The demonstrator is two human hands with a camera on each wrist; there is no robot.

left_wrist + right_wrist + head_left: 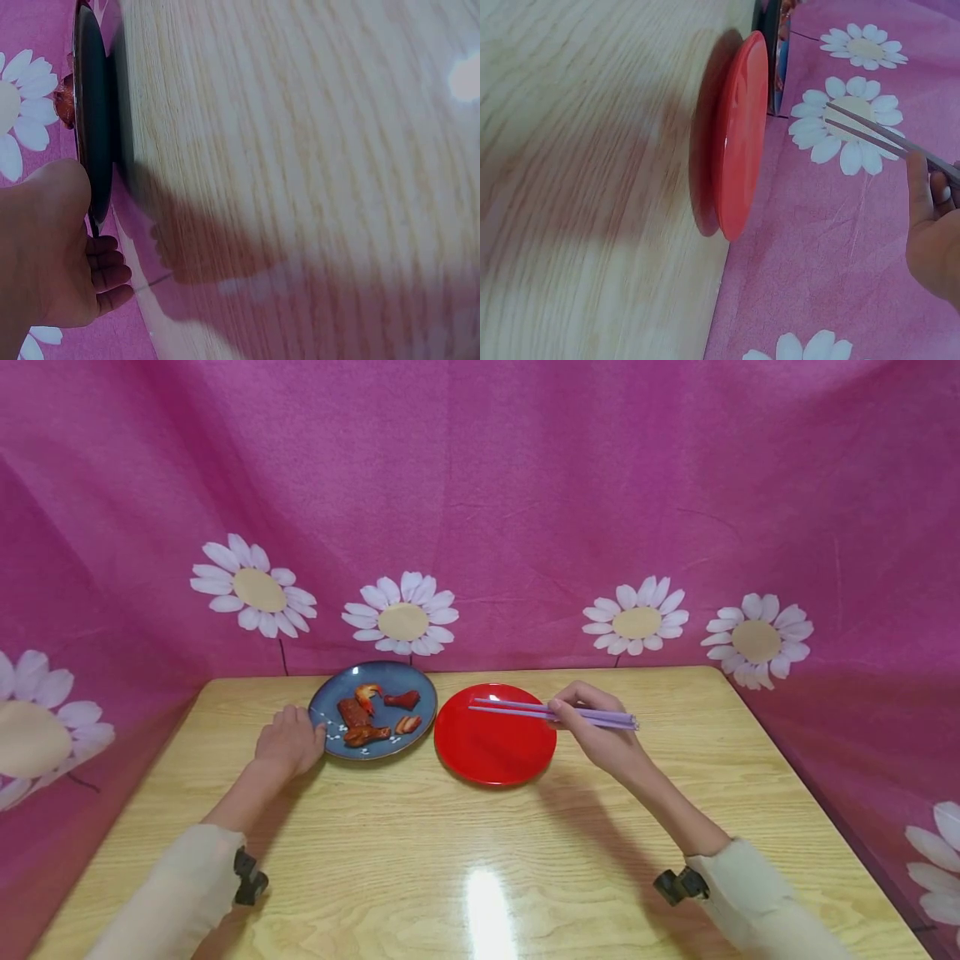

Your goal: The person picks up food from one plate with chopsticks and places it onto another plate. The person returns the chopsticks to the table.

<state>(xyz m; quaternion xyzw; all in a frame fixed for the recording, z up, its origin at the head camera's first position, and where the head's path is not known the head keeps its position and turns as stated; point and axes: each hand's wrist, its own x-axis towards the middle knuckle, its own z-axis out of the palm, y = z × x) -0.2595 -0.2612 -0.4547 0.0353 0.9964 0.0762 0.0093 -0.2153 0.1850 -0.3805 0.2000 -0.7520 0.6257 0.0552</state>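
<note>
My left hand (291, 743) holds the left rim of a dark blue plate (414, 683), thumb over the edge and fingers at its underside in the left wrist view. On that plate lie a shrimp (367, 697), a brown slab of meat (353, 712), a chicken drumstick (366, 736), a smaller dark red drumstick (402, 699) and some pale-edged meat slices (407, 725). Between the fingers of my right hand (606, 742) is a pair of purple chopsticks (603, 717). Their tips point left, slightly apart with nothing between them, above a red plate (491, 752) that bears no food.
Both plates stand side by side near the back of a light wooden table (390, 852). A pink curtain (510, 510) with white daisies hangs behind it and along both sides. Light glares off the tabletop near the front.
</note>
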